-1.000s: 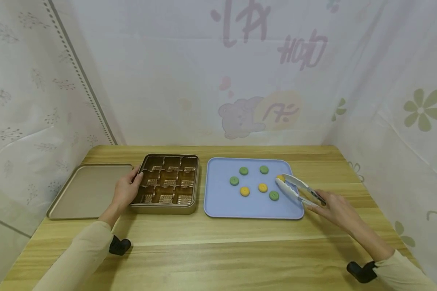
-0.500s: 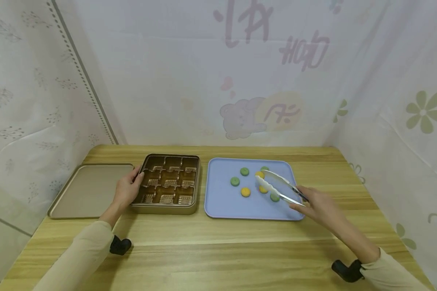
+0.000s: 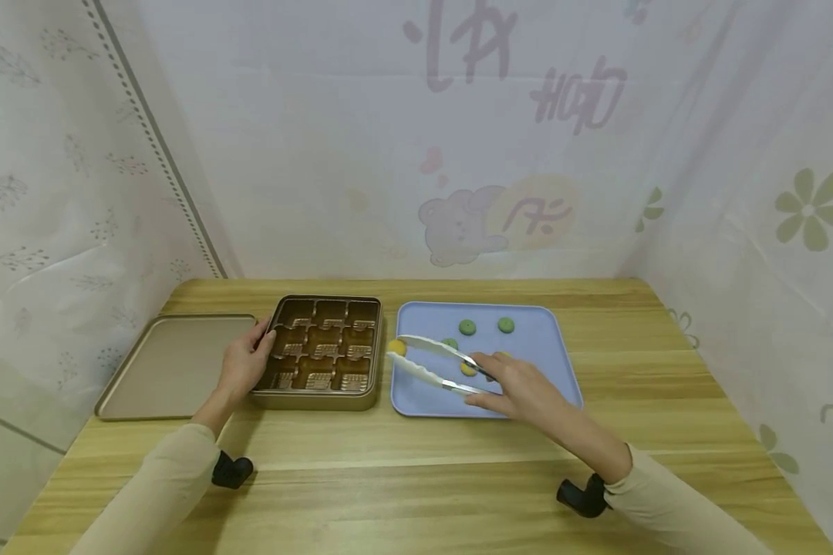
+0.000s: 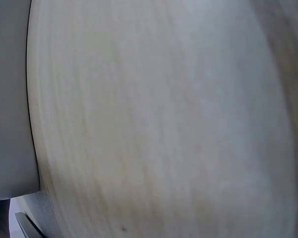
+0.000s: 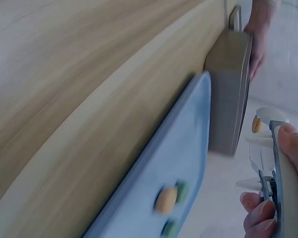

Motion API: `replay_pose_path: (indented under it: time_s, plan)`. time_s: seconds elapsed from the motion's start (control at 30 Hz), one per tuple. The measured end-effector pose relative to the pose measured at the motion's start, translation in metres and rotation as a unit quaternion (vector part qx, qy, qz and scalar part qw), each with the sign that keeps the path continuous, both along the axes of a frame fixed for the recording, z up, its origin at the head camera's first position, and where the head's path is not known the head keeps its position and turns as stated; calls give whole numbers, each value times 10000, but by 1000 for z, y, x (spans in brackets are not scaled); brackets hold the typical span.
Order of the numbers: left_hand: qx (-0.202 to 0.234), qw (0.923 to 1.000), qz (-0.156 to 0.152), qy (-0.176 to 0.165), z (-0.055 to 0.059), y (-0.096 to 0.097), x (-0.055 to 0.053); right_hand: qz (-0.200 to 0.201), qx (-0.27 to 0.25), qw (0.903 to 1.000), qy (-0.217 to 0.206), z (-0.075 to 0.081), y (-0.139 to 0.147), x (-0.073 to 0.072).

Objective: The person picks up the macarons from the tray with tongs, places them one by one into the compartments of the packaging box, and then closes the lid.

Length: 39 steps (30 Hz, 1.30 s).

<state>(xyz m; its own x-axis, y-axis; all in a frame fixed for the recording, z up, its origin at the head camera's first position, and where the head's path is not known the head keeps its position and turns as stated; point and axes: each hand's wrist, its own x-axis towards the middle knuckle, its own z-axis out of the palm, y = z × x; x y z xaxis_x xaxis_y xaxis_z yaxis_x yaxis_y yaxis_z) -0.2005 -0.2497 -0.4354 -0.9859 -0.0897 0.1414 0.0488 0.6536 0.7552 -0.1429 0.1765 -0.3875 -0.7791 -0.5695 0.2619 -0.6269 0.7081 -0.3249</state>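
My right hand (image 3: 527, 389) grips metal tongs (image 3: 416, 371), whose pale scalloped tips hold a small round yellow cookie (image 3: 397, 348) between the box and the tray. That cookie (image 5: 257, 124) also shows at the tips in the right wrist view. My left hand (image 3: 244, 358) holds the left edge of a brown-gold box (image 3: 312, 399), thumb on the rim. Inside the box, a divided insert has several compartments, all bare. On the blue tray (image 3: 548, 378) lie green cookies (image 3: 467, 327) and yellow cookies (image 3: 468, 369), partly hidden by the tongs and right hand.
A flat gold-brown lid (image 3: 173, 370) lies left of the box, partly behind my left hand. Everything stands on a wooden table (image 3: 389, 478). Printed cloth (image 3: 319, 154) hangs behind the table and at both sides.
The right hand has moved left across the blue tray, carrying the yellow cookie in the tongs from its right side to its left edge. The left hand stays on the box.
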Motion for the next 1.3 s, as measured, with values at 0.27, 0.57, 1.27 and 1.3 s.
replay_pose_path:
  time_s: [0.27, 0.57, 1.27, 1.3]
  plan:
    - [87, 9999, -68, -72, 1, 0, 0, 377, 104, 9990, -208, -2, -46, -7]
    - [117, 9998, -41, -150, -2, 0, 1, 618, 256, 9976, -150, -2, -61, -10]
    - [-53, 9999, 58, -128, -2, -1, -1, 499, 487, 9965, -456, 6, -68, -10]
    - [-72, 9999, 62, -126, -2, -1, -1, 489, 487, 9965, -468, 6, -68, -10]
